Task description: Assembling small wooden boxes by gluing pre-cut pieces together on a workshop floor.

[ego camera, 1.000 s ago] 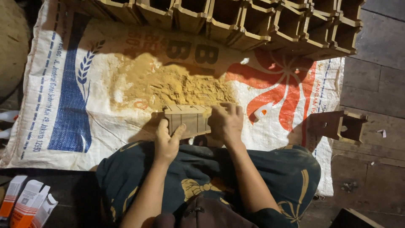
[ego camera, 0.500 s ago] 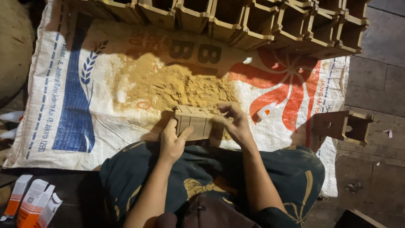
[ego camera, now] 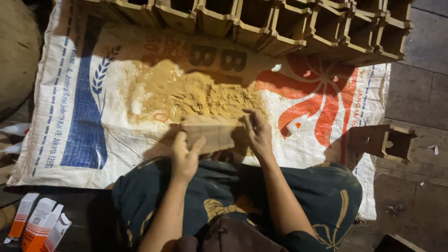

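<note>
Hands at work: we steady a small wooden block point(ego camera: 210, 136) between left hand point(ego camera: 185, 156) and right hand point(ego camera: 257, 134), fingers point(ego camera: 249, 122) pinching its ends, just short of the sawdust heap point(ego camera: 196, 95) that the spread sack point(ego camera: 93, 93) catches.

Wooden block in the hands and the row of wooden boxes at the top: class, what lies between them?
In the head view, a heap of yellow-brown sawdust on the printed woven sack lies between the wooden block and the wooden boxes.
</note>
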